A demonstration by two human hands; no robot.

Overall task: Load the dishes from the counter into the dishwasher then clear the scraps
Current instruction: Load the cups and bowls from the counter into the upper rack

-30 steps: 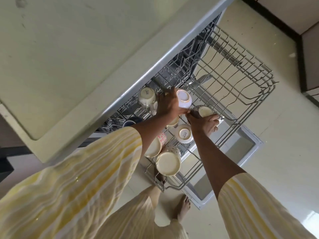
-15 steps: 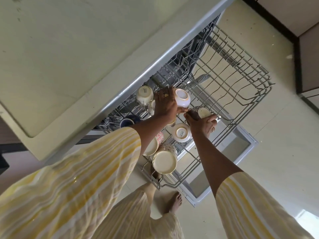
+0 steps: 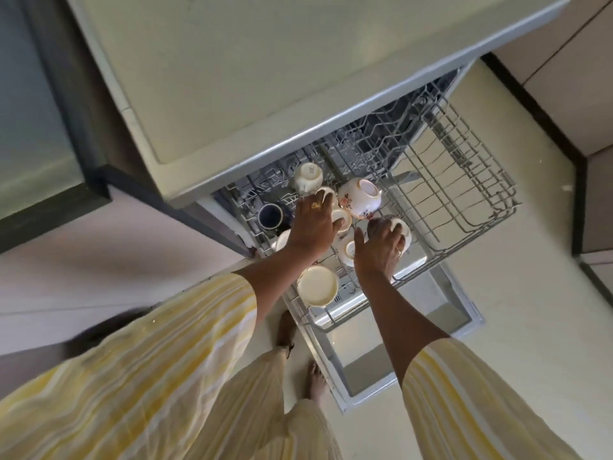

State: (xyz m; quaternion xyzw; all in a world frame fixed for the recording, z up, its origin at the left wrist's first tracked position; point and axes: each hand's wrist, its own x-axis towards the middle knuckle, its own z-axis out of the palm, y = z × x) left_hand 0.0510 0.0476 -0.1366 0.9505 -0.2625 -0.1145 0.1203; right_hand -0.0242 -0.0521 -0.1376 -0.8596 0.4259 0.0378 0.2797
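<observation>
The dishwasher's upper wire rack [image 3: 464, 180] is pulled out under the counter edge. Several cups stand upside down in its left part: a floral white cup [image 3: 360, 197], a cream cup [image 3: 308, 175], a dark blue cup [image 3: 270, 215], a small cream cup [image 3: 348, 249] and a wide cream bowl [image 3: 317, 286]. My left hand [image 3: 313, 227], wearing a ring, lies flat with fingers apart over a cream cup [image 3: 343, 218] just left of the floral cup. My right hand [image 3: 381, 250] grips a pale cup [image 3: 399, 227] from above at the rack's front rail.
The pale counter top [image 3: 265, 78] overhangs the rack. The open dishwasher door [image 3: 398, 353] juts out low in front of my bare feet [image 3: 315, 380]. The rack's right half holds only bare wire. Dark-edged cabinets [image 3: 564, 94] line the far right.
My left hand has let go of the floral cup, which now stands inverted in the rack, and has dropped onto the cups to its left. The camera view has shifted right.
</observation>
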